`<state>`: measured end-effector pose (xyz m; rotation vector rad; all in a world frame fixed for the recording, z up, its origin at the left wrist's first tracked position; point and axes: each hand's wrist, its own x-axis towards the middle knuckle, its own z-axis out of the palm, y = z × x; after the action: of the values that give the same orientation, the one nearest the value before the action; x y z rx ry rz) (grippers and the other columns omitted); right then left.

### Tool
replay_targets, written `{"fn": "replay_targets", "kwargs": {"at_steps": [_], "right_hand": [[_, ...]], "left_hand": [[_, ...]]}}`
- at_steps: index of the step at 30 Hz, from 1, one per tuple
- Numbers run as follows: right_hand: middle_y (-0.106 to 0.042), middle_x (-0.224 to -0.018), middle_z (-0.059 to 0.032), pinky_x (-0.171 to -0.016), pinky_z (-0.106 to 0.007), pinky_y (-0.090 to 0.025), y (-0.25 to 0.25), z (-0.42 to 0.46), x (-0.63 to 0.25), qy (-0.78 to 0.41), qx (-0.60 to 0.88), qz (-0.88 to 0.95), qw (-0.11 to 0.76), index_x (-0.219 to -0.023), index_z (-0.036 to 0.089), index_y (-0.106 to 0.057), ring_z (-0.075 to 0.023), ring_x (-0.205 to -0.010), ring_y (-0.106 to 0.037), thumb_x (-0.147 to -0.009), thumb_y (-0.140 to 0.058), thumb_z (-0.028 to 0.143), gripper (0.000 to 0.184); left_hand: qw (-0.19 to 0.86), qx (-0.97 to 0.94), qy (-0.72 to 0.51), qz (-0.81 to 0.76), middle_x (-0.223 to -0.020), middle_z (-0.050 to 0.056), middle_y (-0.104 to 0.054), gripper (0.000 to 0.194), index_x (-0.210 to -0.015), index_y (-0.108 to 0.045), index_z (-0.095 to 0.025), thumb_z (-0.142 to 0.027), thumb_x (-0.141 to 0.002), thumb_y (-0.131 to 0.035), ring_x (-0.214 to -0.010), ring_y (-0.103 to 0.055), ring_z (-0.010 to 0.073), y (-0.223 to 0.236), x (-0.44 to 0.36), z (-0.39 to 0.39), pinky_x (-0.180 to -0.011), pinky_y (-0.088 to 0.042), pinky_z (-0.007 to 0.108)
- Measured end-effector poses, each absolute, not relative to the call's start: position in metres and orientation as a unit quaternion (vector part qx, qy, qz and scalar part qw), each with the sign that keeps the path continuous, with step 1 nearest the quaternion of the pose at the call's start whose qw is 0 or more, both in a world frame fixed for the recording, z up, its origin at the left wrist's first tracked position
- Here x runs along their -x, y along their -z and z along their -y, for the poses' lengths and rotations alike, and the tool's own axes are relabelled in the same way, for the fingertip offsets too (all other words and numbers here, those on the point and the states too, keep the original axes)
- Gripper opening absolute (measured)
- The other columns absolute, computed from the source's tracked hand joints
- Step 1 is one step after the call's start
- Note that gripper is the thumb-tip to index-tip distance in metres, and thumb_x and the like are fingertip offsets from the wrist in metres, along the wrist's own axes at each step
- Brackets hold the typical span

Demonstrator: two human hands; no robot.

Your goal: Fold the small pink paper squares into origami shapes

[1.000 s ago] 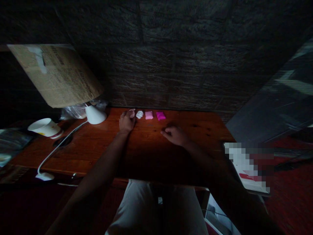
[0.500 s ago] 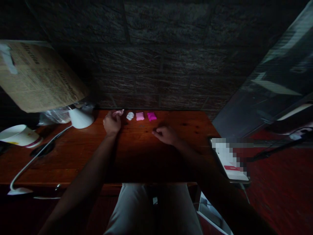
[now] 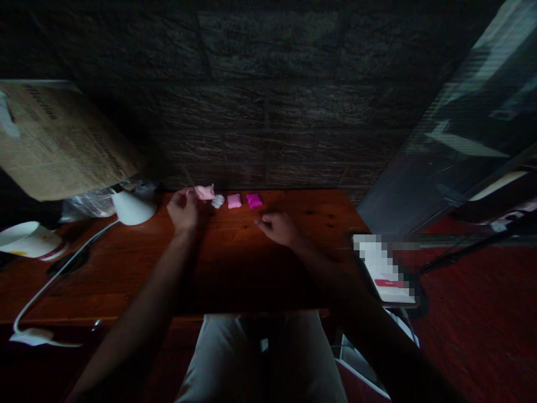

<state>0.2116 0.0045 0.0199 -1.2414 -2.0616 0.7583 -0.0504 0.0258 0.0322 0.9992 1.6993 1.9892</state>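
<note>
My left hand [image 3: 183, 212] is at the back left of the wooden table [image 3: 235, 263], its fingers pinched at the left end of a pale pink pillow-shaped packet [image 3: 205, 192]. To the right of that packet, a crumpled white piece [image 3: 217, 201], a pink pillow-shaped packet [image 3: 234, 201] and a magenta one [image 3: 254, 200] lie in a row. Nearest to the magenta packet, my right hand [image 3: 280, 228] rests with its fingers curled in. I see nothing held in it, though the light is dim.
On the left stand a lamp with a white base [image 3: 133, 209] and brown paper shade [image 3: 67, 140], a paper cup [image 3: 31, 239] and a white cable [image 3: 59, 274]. A stone wall [image 3: 293, 112] rises behind. A tablet-like device [image 3: 388, 274] is at the right edge.
My left hand has shifted slightly left, and more of the pale pink packet shows beside its fingers. My right hand stays curled in about the same place. The whole view has moved a little.
</note>
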Motion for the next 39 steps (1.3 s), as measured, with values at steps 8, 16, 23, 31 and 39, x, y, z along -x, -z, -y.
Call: {"fn": "replay_targets", "kwargs": {"at_steps": [8,16,23,31,39], "right_hand": [[-0.07,-0.08,-0.0035,-0.055,-0.023,-0.043,-0.018,-0.025,-0.221,-0.391,0.551,0.579,0.456,-0.098,0.022,-0.068,-0.0136,-0.061,-0.059,-0.104,-0.033,0.055,0.048],[-0.076,-0.095,-0.0108,-0.043,-0.021,-0.039,-0.017,-0.022,-0.212,-0.59,0.507,0.449,0.439,-0.12,0.016,-0.067,-0.0102,-0.051,-0.061,-0.104,-0.03,0.065,0.064],[-0.071,-0.08,-0.0051,-0.045,-0.02,-0.038,-0.019,-0.009,-0.205,-0.582,0.452,0.548,0.395,-0.088,0.019,-0.066,-0.0129,-0.06,-0.065,-0.089,-0.057,0.071,0.053],[-0.063,-0.071,0.0013,-0.049,-0.022,-0.039,-0.021,-0.006,-0.214,-0.551,0.417,0.614,0.382,-0.082,0.02,-0.064,-0.013,-0.06,-0.061,-0.078,-0.067,0.07,0.051],[-0.067,-0.068,0.0002,-0.051,-0.024,-0.039,-0.026,-0.005,-0.217,-0.546,0.428,0.611,0.382,-0.091,0.018,-0.072,-0.0136,-0.059,-0.059,-0.076,-0.071,0.066,0.05]], "left_hand": [[0.348,-0.442,-0.653,-0.507,-0.062,-0.002,-0.059,0.029,-0.074,-0.065,-0.017,-0.043,-0.08,-0.075,-0.052,-0.049,0.0096,-0.061,-0.057,-0.065,-0.046,-0.036,0.02],[0.451,-0.536,-0.566,-0.434,-0.062,-0.003,-0.057,0.041,-0.083,-0.073,-0.018,-0.055,-0.068,-0.083,-0.048,-0.043,0.0075,-0.024,-0.054,-0.024,-0.044,-0.029,0.021],[0.416,-0.558,-0.563,-0.445,-0.076,0.001,-0.07,0.045,-0.092,-0.073,-0.02,-0.061,-0.074,-0.078,-0.065,-0.062,0.0157,-0.016,-0.043,-0.016,-0.056,-0.045,0.026],[0.408,-0.552,-0.577,-0.443,-0.086,0.005,-0.075,0.047,-0.095,-0.071,-0.02,-0.063,-0.076,-0.075,-0.081,-0.07,0.0212,-0.011,-0.044,-0.02,-0.07,-0.054,0.032],[0.433,-0.531,-0.575,-0.447,-0.083,0.003,-0.074,0.048,-0.09,-0.071,-0.02,-0.065,-0.074,-0.077,-0.07,-0.066,0.0166,-0.012,-0.048,-0.016,-0.06,-0.05,0.028]]}}
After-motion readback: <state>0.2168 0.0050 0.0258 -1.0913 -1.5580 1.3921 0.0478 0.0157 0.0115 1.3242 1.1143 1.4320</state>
